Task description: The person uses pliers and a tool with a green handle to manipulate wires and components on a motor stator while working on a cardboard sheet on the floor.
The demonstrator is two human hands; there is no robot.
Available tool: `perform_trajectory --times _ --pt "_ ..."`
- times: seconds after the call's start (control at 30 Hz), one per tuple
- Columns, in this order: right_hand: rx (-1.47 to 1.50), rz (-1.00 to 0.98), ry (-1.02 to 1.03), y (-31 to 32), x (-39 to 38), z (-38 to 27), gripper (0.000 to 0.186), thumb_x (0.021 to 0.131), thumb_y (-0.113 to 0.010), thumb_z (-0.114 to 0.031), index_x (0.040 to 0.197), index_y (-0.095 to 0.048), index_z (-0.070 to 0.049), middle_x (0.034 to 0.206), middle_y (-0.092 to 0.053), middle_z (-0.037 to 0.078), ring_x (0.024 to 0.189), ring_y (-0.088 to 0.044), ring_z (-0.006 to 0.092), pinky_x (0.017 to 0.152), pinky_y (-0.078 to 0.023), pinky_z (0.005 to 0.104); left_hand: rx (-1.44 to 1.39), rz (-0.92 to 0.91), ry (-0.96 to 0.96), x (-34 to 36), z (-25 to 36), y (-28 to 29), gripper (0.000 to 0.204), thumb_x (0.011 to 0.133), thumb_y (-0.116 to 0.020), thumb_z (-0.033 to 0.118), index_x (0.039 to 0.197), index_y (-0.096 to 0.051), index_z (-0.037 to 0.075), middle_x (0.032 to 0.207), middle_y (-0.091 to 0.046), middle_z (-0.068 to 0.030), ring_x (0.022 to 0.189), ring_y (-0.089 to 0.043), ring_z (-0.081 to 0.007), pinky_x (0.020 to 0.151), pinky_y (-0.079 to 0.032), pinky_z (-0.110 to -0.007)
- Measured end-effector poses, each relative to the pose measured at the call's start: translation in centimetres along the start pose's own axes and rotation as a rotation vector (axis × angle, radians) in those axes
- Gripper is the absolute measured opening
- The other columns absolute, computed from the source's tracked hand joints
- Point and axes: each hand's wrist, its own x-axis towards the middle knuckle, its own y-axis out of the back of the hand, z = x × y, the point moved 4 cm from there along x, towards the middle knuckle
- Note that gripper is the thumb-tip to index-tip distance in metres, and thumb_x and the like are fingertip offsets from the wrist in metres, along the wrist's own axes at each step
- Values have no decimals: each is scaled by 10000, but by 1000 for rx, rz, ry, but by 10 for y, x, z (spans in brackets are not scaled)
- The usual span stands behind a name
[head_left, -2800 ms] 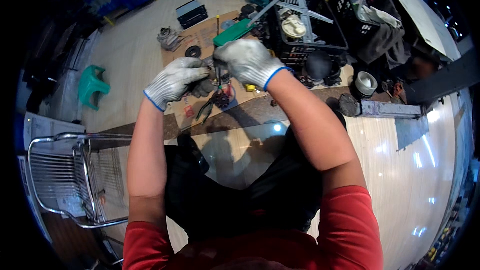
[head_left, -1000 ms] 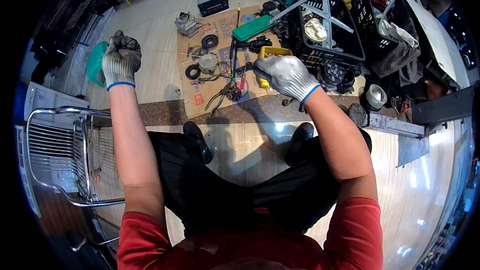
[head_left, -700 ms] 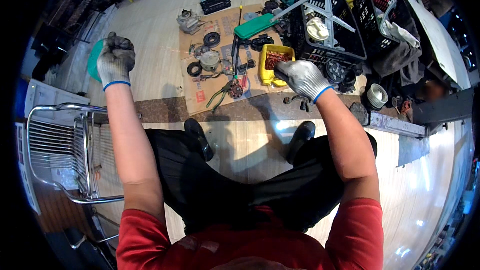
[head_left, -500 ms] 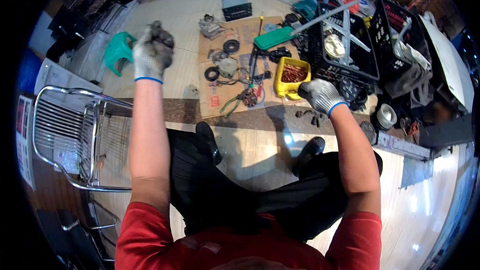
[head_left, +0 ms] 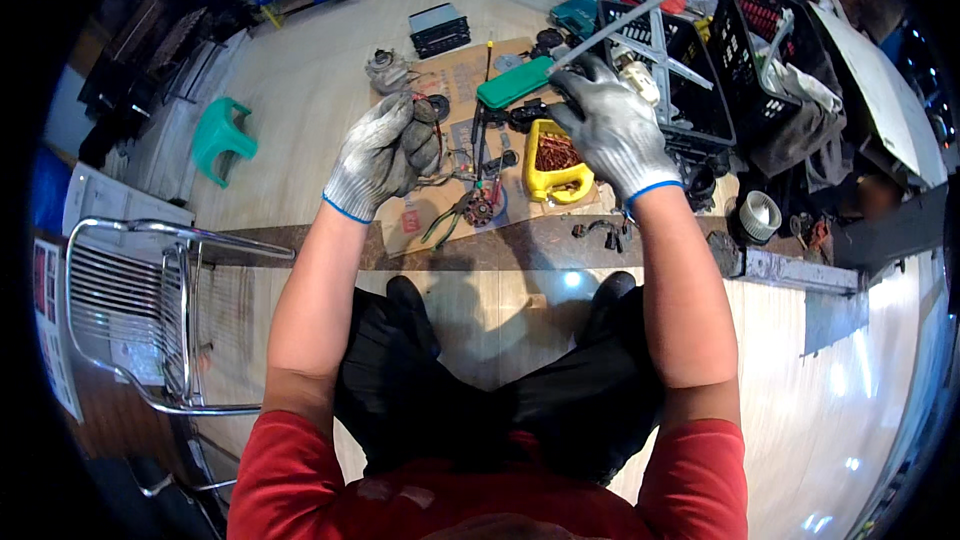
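Note:
White-and-grey work gloves with blue cuffs cover both hands. My left hand is over the left part of the cardboard sheet, its fingers curled together; whatever they may hold is hidden. My right hand has its fingers apart, above the right side of a cut-open yellow jug holding copper-coloured scraps. Beyond its fingertips lies a green case-like piece. Pliers with green handles and a small round copper-wound part lie between the hands and my feet.
Black plastic crates full of parts stand at the right, with a long metal bar across one. A dark rectangular unit sits beyond the cardboard. At the left are a green stool and a metal chair.
My left hand has come right and nearer, from beside the stool to over the cardboard. My right hand has moved away from the jug's handle, farther forward, its fingers now spread. The view has shifted.

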Motion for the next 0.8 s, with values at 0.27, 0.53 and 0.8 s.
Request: perform_trajectory --times 0.27,0.53,0.8 --pt "-168 42 -404 19 14 65 400 924 -629 -452 1102 -723 -107 1071 -695 216 1010 -665 384 862 -541 449 70 385 -165 30 4 11 286 964 -634 298 1112 -587 58 825 -527 -12 746 -511 -182 669 -430 -352" --pt "-264 18 -585 27 9 129 478 939 -544 -508 1106 -727 -99 1130 -698 197 1086 -658 386 927 -525 447 -135 757 -432 30 53 82 307 1034 -523 280 1098 -539 -20 765 -476 -29 662 -409 -169 619 -374 -317" --pt "-200 116 -747 32 0 165 497 930 -539 -510 1201 -697 -125 1137 -681 244 1088 -647 414 947 -502 489 -61 767 -485 6 80 114 305 1044 -492 295 1076 -571 2 746 -484 -26 686 -454 -197 610 -379 -339"
